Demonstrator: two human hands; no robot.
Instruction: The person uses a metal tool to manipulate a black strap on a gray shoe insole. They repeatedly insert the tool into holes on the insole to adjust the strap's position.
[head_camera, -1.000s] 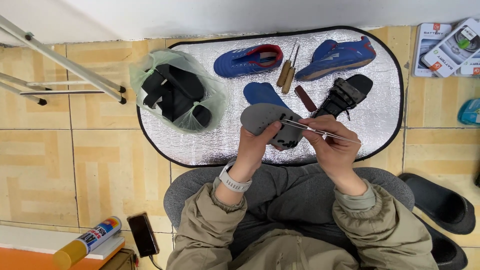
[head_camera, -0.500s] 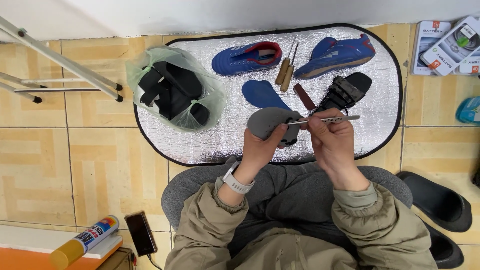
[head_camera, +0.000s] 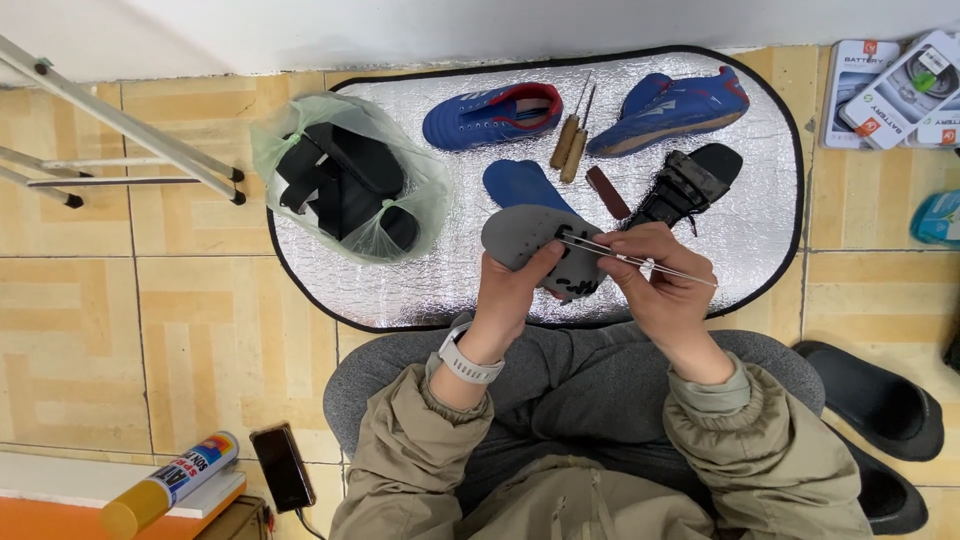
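A grey insole (head_camera: 535, 245) is being held up over the near edge of a silver foil mat (head_camera: 760, 230) that is lying on the tiled floor (head_camera: 200, 320). The left hand (head_camera: 515, 295) is being kept clamped around the insole's near end, thumb on top. The right hand (head_camera: 665, 285) is being kept pinched shut on a thin metal needle tool (head_camera: 625, 258), whose tip is being laid across the insole's surface.

Three flat packages (head_camera: 890, 90), white and grey with orange corner marks, are lying overlapped at the upper right on the floor, just beside the mat. A yellow spray can (head_camera: 170, 485) with a white, blue and red label is lying at the lower left on a white and orange ledge. A dark phone (head_camera: 283, 467) is lying near it.

On the mat, two blue sports shoes (head_camera: 490, 115) are being shown, with two wooden-handled awls (head_camera: 570, 145) between them. One blue insole (head_camera: 520, 185), one small brown block (head_camera: 607, 192) and one black sandal (head_camera: 690, 185) are lying behind the hands. One pale green plastic bag (head_camera: 345, 180) holding black footwear is sitting at the mat's left end. Two black slippers (head_camera: 880, 400) are lying at the person's right side.
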